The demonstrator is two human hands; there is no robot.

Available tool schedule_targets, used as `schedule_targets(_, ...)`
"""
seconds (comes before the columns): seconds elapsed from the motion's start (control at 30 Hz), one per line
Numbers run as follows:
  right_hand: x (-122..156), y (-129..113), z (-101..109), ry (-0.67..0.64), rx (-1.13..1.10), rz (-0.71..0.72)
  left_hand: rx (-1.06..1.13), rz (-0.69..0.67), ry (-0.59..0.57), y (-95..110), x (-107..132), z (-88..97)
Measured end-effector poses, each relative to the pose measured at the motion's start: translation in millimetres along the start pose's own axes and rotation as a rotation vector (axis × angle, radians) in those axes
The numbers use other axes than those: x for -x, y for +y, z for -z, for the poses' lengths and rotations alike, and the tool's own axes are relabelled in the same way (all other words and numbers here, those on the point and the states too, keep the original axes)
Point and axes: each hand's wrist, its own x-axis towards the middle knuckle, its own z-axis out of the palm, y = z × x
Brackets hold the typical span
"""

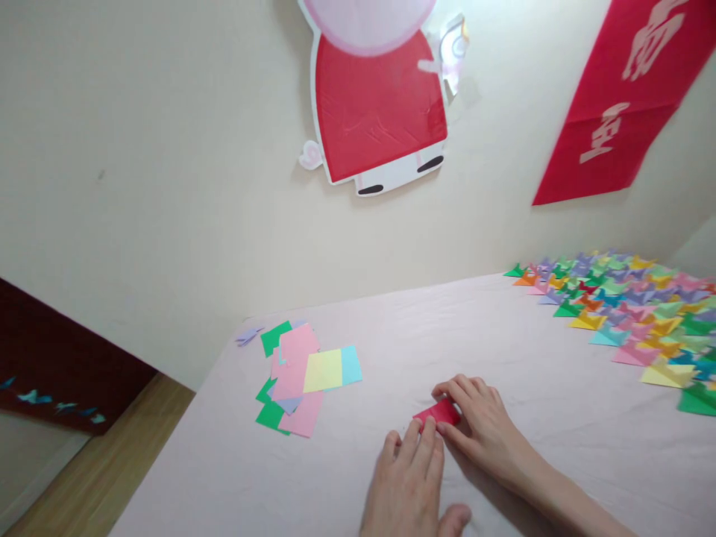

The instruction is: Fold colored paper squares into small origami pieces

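A small red piece of folded paper (439, 412) lies on the cloth-covered table in front of me. My left hand (407, 477) has its fingers stretched out, with the fingertips resting on the paper's near edge and the thumb held apart. At the other end, my right hand (482, 421) has its thumb at the near edge and its curved fingers at the far right corner, keeping the paper between them. Those fingertips partly cover the right end of the sheet.
Loose coloured paper sheets (296, 365) lie overlapping at the table's left. Many folded paper figures (632, 306) stand in rows at the right. The table (224, 462) meets a wall bearing a red cartoon cutout (380, 104) and a red banner (620, 112).
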Motion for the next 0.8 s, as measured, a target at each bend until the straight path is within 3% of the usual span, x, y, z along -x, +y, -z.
schedule_targets(0.4, -1, 26, 3, -0.007, -0.276, -0.026, 0.008, 0.124, 0.125, -9, 19, 6.1)
schedule_targets(0.6, -2, 3, 16, -0.067, -0.135, 0.067, 0.122, 0.282, 0.244, -6, 9, 13.6)
schedule_targets(0.8, 2, -13, 21, -0.053, -0.138, 0.133, 0.253, 0.270, 0.285, 2, -10, 25.4)
